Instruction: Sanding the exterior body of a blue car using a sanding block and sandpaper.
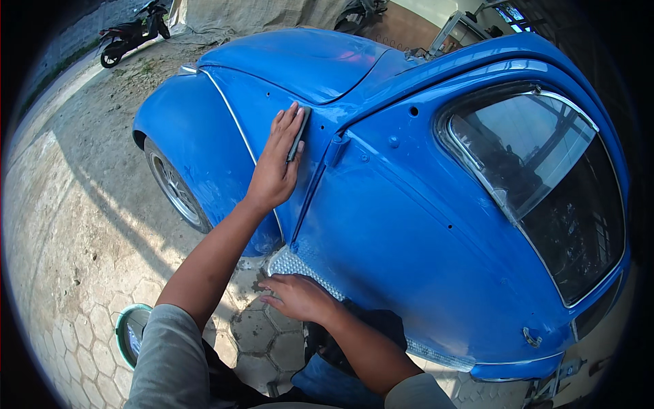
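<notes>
A blue car [402,225] with a rounded body fills the middle and right. My left hand [276,160] reaches up to the side panel between the front fender [197,150] and the door [381,238]. Its fingers press a flat dark grey block [298,135] against the blue paint, just left of the door hinge [336,150]. Lower down, my right hand [300,298] hangs in front of my body with its fingers loosely apart, holding nothing. It is nearest to the silver, textured running board [306,269].
A green bucket [129,334] with water in it stands by my left arm on hexagonal paving [75,361]. The front wheel [174,184] sits under the fender. A dark motorbike [133,34] is parked far left. The door window [538,157] has a metal trim.
</notes>
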Demonstrator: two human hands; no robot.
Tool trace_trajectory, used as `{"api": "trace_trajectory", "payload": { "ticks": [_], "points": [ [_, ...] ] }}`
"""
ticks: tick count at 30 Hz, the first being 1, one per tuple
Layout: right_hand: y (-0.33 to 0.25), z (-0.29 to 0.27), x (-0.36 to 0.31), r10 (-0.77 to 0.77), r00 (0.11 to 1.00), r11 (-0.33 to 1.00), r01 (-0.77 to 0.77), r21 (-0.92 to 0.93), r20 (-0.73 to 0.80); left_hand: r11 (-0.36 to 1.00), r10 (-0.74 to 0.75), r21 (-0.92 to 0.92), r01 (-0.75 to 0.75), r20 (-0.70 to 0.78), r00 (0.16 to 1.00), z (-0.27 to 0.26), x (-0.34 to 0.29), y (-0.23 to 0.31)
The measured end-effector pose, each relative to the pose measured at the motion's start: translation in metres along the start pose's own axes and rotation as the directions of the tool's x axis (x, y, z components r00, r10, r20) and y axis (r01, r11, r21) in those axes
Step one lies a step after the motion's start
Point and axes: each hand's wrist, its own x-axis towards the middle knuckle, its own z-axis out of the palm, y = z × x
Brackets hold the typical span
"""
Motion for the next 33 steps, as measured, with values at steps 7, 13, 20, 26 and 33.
{"api": "trace_trajectory", "payload": {
  "ticks": [7,13,20,26,33],
  "points": [
    [0.008,-0.013,0.0,-0.058,0.997,0.997,0.054,0.062,0.058,0.993,0.063,0.082,-0.082,0.206,0.977,0.027,-0.044,-0.032],
    [0.009,-0.025,-0.005,-0.07,0.997,0.992,0.067,0.104,0.027,0.989,0.11,0.081,-0.123,0.158,0.981,0.024,0.002,-0.012],
    [0.02,-0.02,-0.009,-0.055,0.998,0.995,0.053,0.086,0.022,0.982,0.104,0.131,-0.132,0.201,0.974,0.03,-0.042,-0.043],
    [0.017,-0.02,-0.005,-0.068,0.997,0.993,0.063,0.101,0.043,0.983,0.145,0.091,-0.157,0.131,0.981,0.039,-0.019,-0.024],
    [0.019,-0.018,0.0,-0.034,0.996,0.997,0.027,0.074,0.085,0.992,0.08,0.088,-0.094,0.149,0.986,0.039,-0.034,-0.02]
  ]
}}
